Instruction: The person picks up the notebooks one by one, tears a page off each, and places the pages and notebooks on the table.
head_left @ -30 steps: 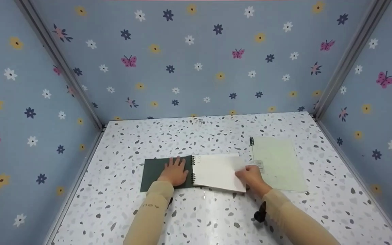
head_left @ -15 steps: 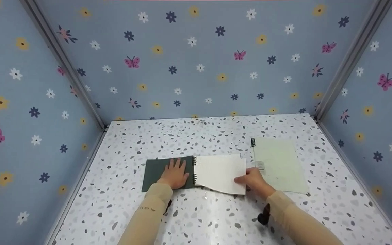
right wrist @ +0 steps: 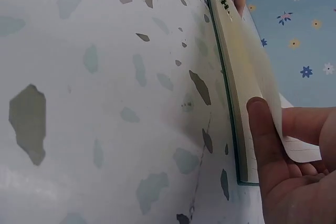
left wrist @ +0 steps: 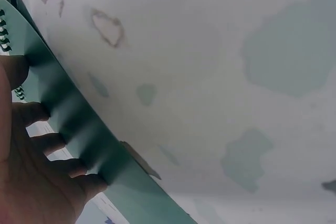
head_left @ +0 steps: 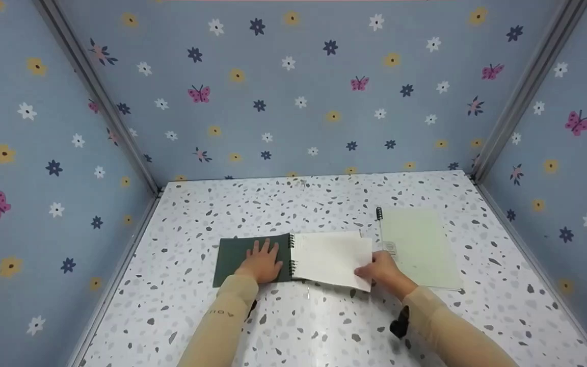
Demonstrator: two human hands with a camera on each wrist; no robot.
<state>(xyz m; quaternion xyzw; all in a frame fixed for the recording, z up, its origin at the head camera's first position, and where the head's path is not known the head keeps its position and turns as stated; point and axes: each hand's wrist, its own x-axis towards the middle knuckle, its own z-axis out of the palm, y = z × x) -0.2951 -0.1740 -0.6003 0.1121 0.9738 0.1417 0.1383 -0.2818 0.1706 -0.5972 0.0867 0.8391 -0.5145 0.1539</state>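
A spiral notebook lies open on the table, its dark green cover point(head_left: 231, 255) to the left and its white pages point(head_left: 324, 257) to the right of the black coil point(head_left: 292, 255). My left hand point(head_left: 261, 262) rests on the cover with fingers spread; the left wrist view shows those fingers point(left wrist: 55, 142) straight against the green surface. At the right edge of the pages, my right hand point(head_left: 384, 270) pinches a sheet. The right wrist view has this sheet point(right wrist: 268, 85) bent up between thumb and fingers, above the lined page stack point(right wrist: 239, 93).
To the right lies another spiral notebook with a pale green cover point(head_left: 421, 247), close to my right hand. The speckled table point(head_left: 273, 204) is bordered by blue flowered panels point(head_left: 303, 92) at the back and both sides.
The lifted sheet's lower right corner has dropped slightly, and the right hand has shifted a little downward with it. My left hand stays on the cover. The view has shifted slightly.
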